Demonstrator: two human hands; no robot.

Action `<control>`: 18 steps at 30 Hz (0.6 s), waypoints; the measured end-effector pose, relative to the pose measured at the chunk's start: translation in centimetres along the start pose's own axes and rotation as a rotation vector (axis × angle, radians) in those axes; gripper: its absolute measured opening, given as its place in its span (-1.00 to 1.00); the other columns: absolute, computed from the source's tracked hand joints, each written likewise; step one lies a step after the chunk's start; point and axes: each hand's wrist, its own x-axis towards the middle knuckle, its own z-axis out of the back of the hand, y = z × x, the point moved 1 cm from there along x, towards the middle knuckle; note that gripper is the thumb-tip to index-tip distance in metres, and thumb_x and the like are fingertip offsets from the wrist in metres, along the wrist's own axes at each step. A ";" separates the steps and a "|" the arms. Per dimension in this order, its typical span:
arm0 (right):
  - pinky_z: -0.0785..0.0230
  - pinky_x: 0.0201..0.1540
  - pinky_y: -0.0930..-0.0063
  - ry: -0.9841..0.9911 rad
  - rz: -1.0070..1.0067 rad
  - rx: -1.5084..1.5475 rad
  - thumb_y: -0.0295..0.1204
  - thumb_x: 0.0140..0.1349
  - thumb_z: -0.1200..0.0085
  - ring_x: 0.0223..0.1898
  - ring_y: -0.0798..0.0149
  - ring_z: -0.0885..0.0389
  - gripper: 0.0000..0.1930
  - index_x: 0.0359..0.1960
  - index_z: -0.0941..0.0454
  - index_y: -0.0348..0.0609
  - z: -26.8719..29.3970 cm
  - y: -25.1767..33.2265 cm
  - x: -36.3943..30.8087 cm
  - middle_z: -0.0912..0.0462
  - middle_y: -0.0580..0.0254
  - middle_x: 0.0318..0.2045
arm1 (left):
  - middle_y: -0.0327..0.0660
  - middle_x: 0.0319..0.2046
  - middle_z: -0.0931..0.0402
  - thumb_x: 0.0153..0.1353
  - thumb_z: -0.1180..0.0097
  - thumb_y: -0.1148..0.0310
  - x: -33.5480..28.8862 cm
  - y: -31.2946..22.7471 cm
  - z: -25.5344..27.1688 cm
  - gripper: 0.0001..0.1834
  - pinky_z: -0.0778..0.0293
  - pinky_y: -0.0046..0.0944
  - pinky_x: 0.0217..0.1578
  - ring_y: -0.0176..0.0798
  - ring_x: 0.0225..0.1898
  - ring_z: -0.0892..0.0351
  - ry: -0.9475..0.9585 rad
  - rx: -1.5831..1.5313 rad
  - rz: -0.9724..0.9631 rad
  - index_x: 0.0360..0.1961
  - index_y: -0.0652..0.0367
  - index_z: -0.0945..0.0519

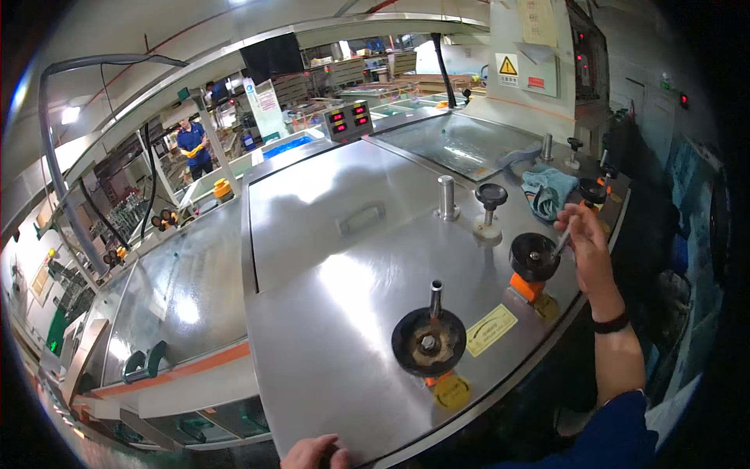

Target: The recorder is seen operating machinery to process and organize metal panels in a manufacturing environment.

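The right hand pinches the handle of the black wheel, and too loose a hold could slip; the left hand's grip can't be told.

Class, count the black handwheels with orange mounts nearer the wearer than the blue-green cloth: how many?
2: the farther handwheel, at the wearer's right hand, and the nearer handwheel, left of the yellow label.
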 end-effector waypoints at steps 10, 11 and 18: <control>-0.35 0.01 0.48 -0.066 -0.117 -0.001 -0.13 0.43 -0.03 -0.09 0.38 -0.54 -0.62 0.08 -0.46 -0.15 -0.9 0.2 -1.0 -0.55 0.32 -0.14 | -0.01 -0.39 -0.54 0.21 -0.17 0.50 0.5 1.1 0.9 -0.77 -0.48 -0.16 -0.31 0.00 -0.37 -0.57 0.060 -0.123 -0.149 -0.09 0.30 -0.59; -0.35 0.04 0.46 -0.089 -0.097 0.025 -0.22 0.44 -0.04 -0.12 0.38 -0.50 -0.67 0.02 -0.47 -0.23 -1.6 0.4 -1.2 -0.52 0.30 -0.17 | -0.01 -0.39 -0.54 0.22 -0.17 0.49 0.4 1.1 0.9 -0.77 -0.48 -0.16 -0.32 0.01 -0.39 -0.56 0.070 -0.128 -0.153 -0.10 0.30 -0.59; -0.33 0.01 0.47 -0.116 -0.100 0.047 -0.26 0.43 -0.04 -0.11 0.39 -0.49 -0.69 0.05 -0.46 -0.21 -1.0 0.6 -1.3 -0.50 0.31 -0.14 | -0.02 -0.41 -0.55 0.22 -0.17 0.48 0.2 0.6 0.3 -0.78 -0.48 -0.20 -0.32 -0.01 -0.39 -0.58 0.082 -0.097 -0.146 -0.11 0.30 -0.60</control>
